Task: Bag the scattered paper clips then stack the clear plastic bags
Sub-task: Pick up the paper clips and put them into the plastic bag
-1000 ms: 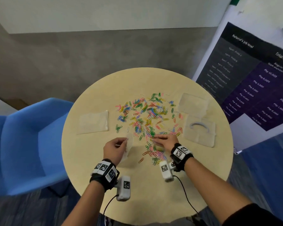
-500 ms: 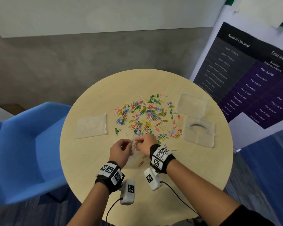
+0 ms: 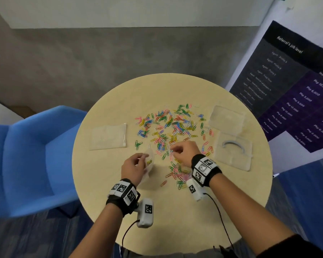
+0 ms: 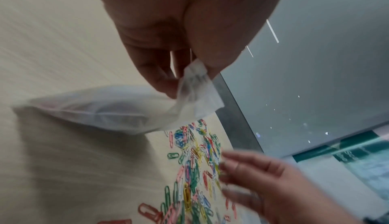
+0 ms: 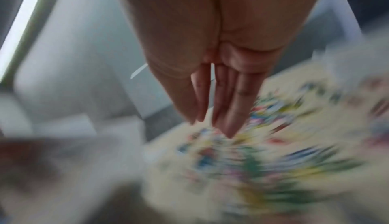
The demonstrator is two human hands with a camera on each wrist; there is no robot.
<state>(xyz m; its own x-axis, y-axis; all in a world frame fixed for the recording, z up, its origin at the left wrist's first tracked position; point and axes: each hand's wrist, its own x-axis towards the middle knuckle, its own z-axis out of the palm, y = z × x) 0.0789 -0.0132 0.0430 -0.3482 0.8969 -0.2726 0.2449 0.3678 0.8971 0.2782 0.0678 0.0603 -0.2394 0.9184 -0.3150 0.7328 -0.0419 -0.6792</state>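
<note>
Colourful paper clips [image 3: 168, 127] lie scattered over the middle of the round table [image 3: 119, 192]. My left hand [image 3: 144, 157] pinches the rim of a clear plastic bag [image 3: 150, 161] held just above the table, with a few clips inside. In the left wrist view its fingers [image 4: 160, 81] grip the bag [image 4: 101, 109] at a corner of its mouth. My right hand [image 3: 177, 150] hovers over the near clips, to the right of the bag. Its fingers [image 5: 214, 111] point straight down at the blurred clips [image 5: 252, 161] and hold nothing visible.
One flat clear bag [image 3: 108, 136] lies left of the clips. Two more lie at the right: one far [image 3: 226, 118], one near [image 3: 233, 151] with a grey curved piece in it. A blue chair [image 3: 35, 155] stands at the left, a poster [image 3: 296, 90] at the right.
Half a second ago both hands met at the bag's mouth. My right hand has since moved right, back over the clip pile. My left hand still holds the bag.
</note>
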